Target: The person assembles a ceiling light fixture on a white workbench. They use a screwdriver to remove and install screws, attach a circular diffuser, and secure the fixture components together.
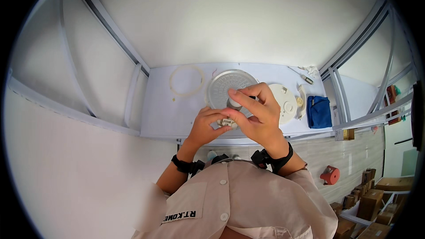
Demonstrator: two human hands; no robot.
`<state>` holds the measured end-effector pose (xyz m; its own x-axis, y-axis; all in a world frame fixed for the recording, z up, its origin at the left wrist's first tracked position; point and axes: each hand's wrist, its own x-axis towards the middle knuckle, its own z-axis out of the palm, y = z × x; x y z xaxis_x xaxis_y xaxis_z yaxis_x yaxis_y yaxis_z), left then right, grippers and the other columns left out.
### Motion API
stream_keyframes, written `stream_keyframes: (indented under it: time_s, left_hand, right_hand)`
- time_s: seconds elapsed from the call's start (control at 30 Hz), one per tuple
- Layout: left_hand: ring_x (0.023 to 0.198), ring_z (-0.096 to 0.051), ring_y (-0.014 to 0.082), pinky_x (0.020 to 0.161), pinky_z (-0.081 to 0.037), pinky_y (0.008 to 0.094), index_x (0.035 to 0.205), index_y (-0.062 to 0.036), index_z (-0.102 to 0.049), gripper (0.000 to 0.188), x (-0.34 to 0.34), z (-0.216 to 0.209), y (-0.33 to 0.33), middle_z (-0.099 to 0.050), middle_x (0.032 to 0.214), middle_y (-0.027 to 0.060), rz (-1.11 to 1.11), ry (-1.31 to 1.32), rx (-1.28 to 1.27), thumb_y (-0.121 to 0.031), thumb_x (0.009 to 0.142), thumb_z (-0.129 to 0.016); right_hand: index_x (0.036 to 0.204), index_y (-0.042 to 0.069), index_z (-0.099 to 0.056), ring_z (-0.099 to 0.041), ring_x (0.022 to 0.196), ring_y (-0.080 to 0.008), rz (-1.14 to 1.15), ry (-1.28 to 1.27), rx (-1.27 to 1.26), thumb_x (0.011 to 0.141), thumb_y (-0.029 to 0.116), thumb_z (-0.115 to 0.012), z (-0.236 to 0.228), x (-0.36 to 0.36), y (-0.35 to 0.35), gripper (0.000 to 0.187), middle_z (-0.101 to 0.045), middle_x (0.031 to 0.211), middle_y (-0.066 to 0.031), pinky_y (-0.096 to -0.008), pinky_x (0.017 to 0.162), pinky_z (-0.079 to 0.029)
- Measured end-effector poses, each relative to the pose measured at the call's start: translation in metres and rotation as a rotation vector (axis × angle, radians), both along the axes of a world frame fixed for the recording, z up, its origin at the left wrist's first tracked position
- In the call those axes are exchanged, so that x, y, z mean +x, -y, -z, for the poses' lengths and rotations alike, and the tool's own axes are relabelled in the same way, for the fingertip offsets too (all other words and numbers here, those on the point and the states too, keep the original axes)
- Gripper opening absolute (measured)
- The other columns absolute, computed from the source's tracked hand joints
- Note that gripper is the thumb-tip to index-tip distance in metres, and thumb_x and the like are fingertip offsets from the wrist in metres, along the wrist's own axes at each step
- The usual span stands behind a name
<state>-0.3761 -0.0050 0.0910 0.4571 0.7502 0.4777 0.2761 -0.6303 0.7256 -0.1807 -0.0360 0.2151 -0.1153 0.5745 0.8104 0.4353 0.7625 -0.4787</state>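
My right hand (261, 114) is closed, thumb and fingers curled round a small round grey-and-white part (233, 103). My left hand (205, 125) meets it from the other side, its fingertips pinching near a small off-white plastic piece (226, 122) just below the round part. Fingers hide how the two pieces join. Behind the hands, on the white table, lies a round silver metal plate (230, 78) with a raised pattern and a rim. To the right of my right hand sits a white plastic disc (288, 95), with a curved off-white plastic handle (302, 108) beside it.
A thin cream ring (171, 79) lies on the table's (155, 106) left part. At the right are a blue cloth pouch (318, 112) and a screwdriver (306, 79). Metal frame posts (133, 93) flank the table. A red stool (330, 175) and cardboard boxes (370, 203) stand on the floor.
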Motion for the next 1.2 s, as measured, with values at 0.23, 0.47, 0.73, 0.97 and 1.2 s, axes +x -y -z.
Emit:
stream_keyframes:
  time_s: [0.23,0.47,0.73,0.97,1.2]
  left_hand:
    - [0.090,-0.067,0.0253,0.088,-0.050,0.0390,0.108,-0.0084,-0.080,0.040,0.000,0.007,-0.005,-0.079,0.108,0.0043,-0.016,-0.037,0.017,-0.018,0.072,-0.094]
    - [0.088,-0.066,0.0238,0.084,-0.050,0.0374,0.104,-0.0077,-0.080,0.035,-0.002,0.005,-0.004,-0.079,0.107,0.0045,0.008,-0.037,0.025,-0.019,0.074,-0.094]
    - [0.082,-0.065,0.0247,0.083,-0.050,0.0376,0.097,-0.0070,-0.081,0.015,-0.003,0.016,-0.006,-0.080,0.103,0.0052,-0.004,0.005,-0.015,-0.016,0.086,-0.085]
    - [0.086,-0.068,0.0238,0.083,-0.050,0.0369,0.099,-0.0069,-0.082,0.013,-0.007,0.005,-0.003,-0.080,0.102,0.0046,0.021,-0.021,-0.063,-0.015,0.089,-0.083]
    - [0.087,-0.069,0.0216,0.082,-0.050,0.0359,0.099,-0.0071,-0.082,0.012,-0.008,0.010,0.001,-0.081,0.106,0.0054,-0.005,0.001,-0.053,-0.014,0.089,-0.082]
  right_hand:
    - [0.121,0.006,-0.077,-0.069,0.091,-0.0274,-0.072,0.005,-0.002,0.082,0.009,-0.087,-0.009,0.000,-0.003,0.040,-0.067,0.123,-0.0166,-0.0334,0.073,-0.057]
    - [0.115,0.009,-0.080,-0.068,0.094,-0.0263,0.012,-0.072,0.031,0.083,0.011,-0.087,0.009,0.007,-0.004,0.033,-0.067,0.124,-0.0153,-0.0324,0.072,-0.055]
    - [0.132,0.001,-0.070,-0.069,0.096,-0.0300,-0.170,-0.047,-0.031,0.086,0.000,-0.077,-0.003,0.009,0.000,0.047,-0.069,0.121,-0.0159,-0.0385,0.077,-0.058]
    - [0.132,0.001,-0.070,-0.069,0.093,-0.0283,-0.037,0.005,0.030,0.081,0.006,-0.086,-0.002,0.010,0.004,0.053,-0.071,0.118,-0.0172,-0.0365,0.077,-0.056]
    - [0.138,-0.001,-0.064,-0.072,0.097,-0.0304,-0.074,0.030,-0.021,0.082,0.009,-0.088,-0.001,0.015,-0.003,0.061,-0.072,0.116,-0.0213,-0.0371,0.084,-0.058]
